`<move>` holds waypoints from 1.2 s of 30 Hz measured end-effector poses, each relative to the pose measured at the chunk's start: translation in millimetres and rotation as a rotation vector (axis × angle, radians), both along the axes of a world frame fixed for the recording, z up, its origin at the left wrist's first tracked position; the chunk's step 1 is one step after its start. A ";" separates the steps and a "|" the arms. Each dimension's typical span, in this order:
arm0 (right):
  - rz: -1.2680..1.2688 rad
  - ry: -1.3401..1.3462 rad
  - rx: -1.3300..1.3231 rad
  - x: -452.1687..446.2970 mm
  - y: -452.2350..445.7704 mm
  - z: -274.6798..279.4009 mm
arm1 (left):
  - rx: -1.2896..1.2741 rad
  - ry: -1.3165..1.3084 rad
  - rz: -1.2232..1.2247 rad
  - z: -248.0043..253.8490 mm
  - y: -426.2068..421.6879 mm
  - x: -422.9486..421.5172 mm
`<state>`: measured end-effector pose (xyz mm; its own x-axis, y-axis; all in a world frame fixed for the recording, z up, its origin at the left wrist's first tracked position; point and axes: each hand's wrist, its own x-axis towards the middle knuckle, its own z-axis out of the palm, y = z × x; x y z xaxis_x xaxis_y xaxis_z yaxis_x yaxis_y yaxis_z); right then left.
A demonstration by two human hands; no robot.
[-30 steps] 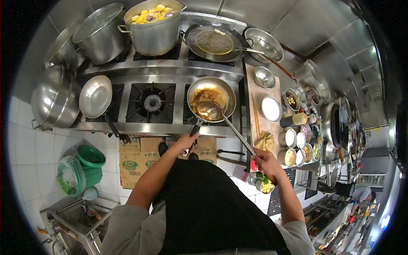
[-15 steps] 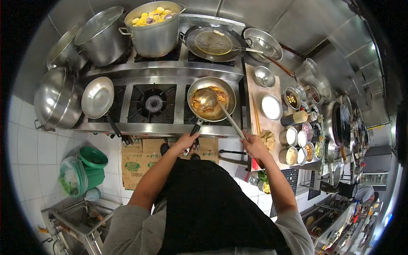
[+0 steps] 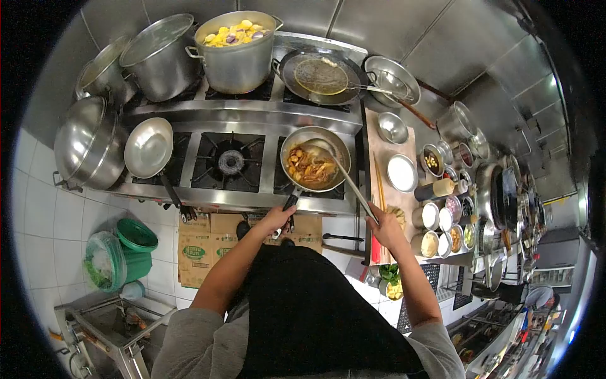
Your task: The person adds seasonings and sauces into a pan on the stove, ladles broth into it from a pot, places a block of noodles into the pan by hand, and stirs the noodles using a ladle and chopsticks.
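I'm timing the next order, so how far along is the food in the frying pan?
Looks done: the food is in the frying pan, brown and glossy. In hand: the left hand grips the pan's handle while the right hand holds the ladle, its bowl in the pan. Probably left: finishing and dishing out, since food remains there. I can't tell whether it's cooked through.

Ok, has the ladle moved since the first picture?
Yes. Judged against the stove front edge, the bowl end of the ladle has shifted away, from the near, handle side of the frying pan toward its far side.
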<state>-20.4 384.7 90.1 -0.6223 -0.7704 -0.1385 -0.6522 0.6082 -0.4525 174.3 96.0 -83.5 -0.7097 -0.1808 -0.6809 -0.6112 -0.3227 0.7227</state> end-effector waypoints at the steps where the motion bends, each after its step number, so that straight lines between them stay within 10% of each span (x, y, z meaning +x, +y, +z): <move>1: -0.040 0.011 0.006 -3.9 -0.4 -6.8 | 0.009 -0.007 0.009 -0.5 0.3 -1.4; 13: -0.244 -0.474 -0.045 64.6 30.9 42.4 | 0.161 0.014 0.028 3.9 -2.9 -3.4; 19: -0.048 -0.066 -0.053 20.1 18.0 -27.6 | 0.158 0.047 0.056 -5.9 1.7 -13.6; 30: -0.344 -0.420 -0.443 101.9 21.9 101.1 | -0.012 0.157 -0.010 64.5 -18.4 32.3; 33: -0.149 0.080 -0.432 117.1 9.8 19.8 | -0.051 0.156 0.011 97.3 -25.5 55.4; 36: -0.167 -0.093 -0.326 123.4 -3.7 -57.3 | -0.062 0.224 0.083 109.1 -38.1 86.9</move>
